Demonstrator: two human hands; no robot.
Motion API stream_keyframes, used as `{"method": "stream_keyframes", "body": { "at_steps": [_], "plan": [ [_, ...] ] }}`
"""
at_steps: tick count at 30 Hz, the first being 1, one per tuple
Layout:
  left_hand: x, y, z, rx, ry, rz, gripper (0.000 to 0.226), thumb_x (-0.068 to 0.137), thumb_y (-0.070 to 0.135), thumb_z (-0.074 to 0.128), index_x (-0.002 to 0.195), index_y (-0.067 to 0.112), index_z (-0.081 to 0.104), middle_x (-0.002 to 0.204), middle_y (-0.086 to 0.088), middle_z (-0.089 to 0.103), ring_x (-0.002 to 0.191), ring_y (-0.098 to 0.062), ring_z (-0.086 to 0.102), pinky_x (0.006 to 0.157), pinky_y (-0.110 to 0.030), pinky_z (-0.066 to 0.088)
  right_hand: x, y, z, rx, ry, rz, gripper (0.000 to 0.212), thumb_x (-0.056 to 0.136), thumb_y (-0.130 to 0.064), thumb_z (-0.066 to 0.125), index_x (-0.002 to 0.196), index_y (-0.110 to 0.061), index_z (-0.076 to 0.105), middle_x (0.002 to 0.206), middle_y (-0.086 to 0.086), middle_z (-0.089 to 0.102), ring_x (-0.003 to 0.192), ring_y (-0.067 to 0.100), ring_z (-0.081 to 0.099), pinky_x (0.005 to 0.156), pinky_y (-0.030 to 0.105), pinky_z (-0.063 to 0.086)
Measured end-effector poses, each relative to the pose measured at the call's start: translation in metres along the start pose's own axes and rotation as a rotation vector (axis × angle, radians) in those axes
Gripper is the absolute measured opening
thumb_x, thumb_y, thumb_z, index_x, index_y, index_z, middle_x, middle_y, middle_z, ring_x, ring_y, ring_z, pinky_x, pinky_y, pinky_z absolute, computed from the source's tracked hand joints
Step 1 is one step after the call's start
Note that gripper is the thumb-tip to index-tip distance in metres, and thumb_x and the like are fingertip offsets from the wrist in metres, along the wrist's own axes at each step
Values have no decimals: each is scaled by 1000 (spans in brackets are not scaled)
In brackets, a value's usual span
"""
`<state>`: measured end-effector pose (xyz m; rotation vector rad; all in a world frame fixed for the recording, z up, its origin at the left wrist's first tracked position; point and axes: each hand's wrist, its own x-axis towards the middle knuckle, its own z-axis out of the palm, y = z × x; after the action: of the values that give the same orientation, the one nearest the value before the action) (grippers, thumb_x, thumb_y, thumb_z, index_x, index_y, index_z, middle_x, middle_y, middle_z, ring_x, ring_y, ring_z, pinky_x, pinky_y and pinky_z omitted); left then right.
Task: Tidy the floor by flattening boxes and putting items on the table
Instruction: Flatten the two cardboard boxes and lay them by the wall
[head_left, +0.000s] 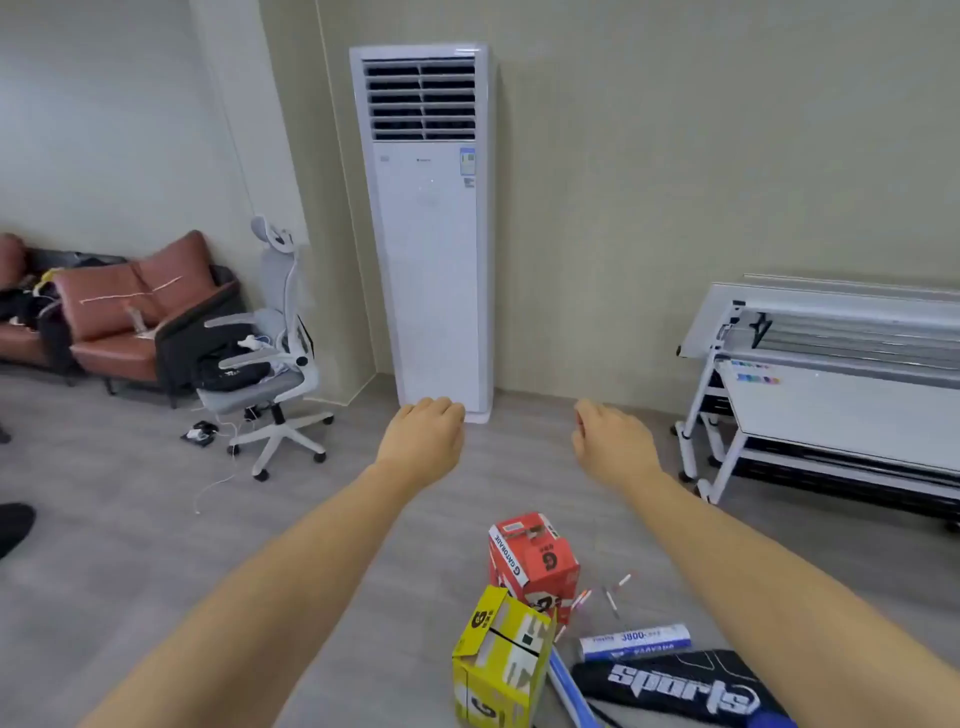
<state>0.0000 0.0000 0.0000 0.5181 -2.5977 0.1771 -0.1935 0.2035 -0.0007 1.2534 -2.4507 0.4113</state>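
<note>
My left hand (423, 436) and right hand (613, 441) reach forward, fingers loosely curled, holding nothing. On the floor (130, 519) below them, the red box (535, 558) stands just behind the yellow box (501, 660), apart from both hands.

left hand (423, 441), right hand (613, 444): seemingly empty | red box (532, 558), yellow box (501, 660): floor

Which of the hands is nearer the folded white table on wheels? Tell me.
The right hand. It hangs in the air just left of the folded white table, while the left hand is farther left, in front of the standing air conditioner.
</note>
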Motion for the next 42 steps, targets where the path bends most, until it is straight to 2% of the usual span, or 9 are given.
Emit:
{"method": "stream_keyframes", "body": {
  "at_steps": [2,6,10,16,22,26,31,35,42],
  "plan": [
    [7,-15,14,0,-30,5,7,90,18,54,86,14,58,81,-2,57,74,-28,53,64,-32,27,18,-8,24,24,-39,7,12,86,-19,52,94,-11,49,90,11,62,82,36,60,60,36,32],
    [18,-53,40,35,-168,23,4,87,13,58,83,13,56,80,-5,57,74,-31,53,63,-33,27,52,-29,73,73,-167,55,10,87,-20,51,93,-12,48,91,10,64,81,36,61,60,36,39],
    [38,-102,66,44,-193,9,8,79,10,63,78,12,55,72,-5,54,68,-31,52,60,-32,27,93,-53,123,93,-228,51,12,89,-22,49,96,-12,48,94,12,64,82,37,61,61,36,39],
    [71,-185,111,-7,-224,19,4,81,11,59,80,12,55,76,-5,54,72,-31,52,62,-32,27,152,-93,179,83,-305,85,14,89,-22,49,99,-13,48,95,12,65,83,38,63,63,38,45],
    [108,-269,169,-126,-320,39,11,84,17,56,77,15,47,78,-4,56,75,-30,52,67,-35,36,182,-115,222,56,-367,350,11,93,-20,46,100,-13,48,96,13,65,86,37,62,65,36,41],
    [139,-301,209,-183,-380,160,10,89,22,51,81,15,50,82,-3,57,80,-28,54,72,-34,39,175,-109,239,12,-390,524,8,95,-24,42,89,-18,42,95,9,61,83,33,60,68,37,47],
    [183,-284,255,-311,-407,234,13,93,23,50,92,13,58,91,-4,61,87,-28,56,67,-32,35,152,-105,252,-13,-434,721,13,95,-22,40,104,-15,48,99,9,61,86,32,60,69,36,45],
    [212,-246,293,-319,-519,374,18,95,26,46,103,16,58,105,-4,61,102,-30,55,79,-34,40,136,-86,262,1,-448,874,16,93,-24,42,106,-16,46,103,9,62,87,33,61,73,39,50],
    [261,-195,358,-265,-668,625,28,94,26,47,117,16,60,117,-7,62,113,-31,55,92,-36,41,135,-36,306,84,-427,1064,33,95,-27,45,126,-17,48,119,9,61,102,34,61,82,39,47]
  ]
}}
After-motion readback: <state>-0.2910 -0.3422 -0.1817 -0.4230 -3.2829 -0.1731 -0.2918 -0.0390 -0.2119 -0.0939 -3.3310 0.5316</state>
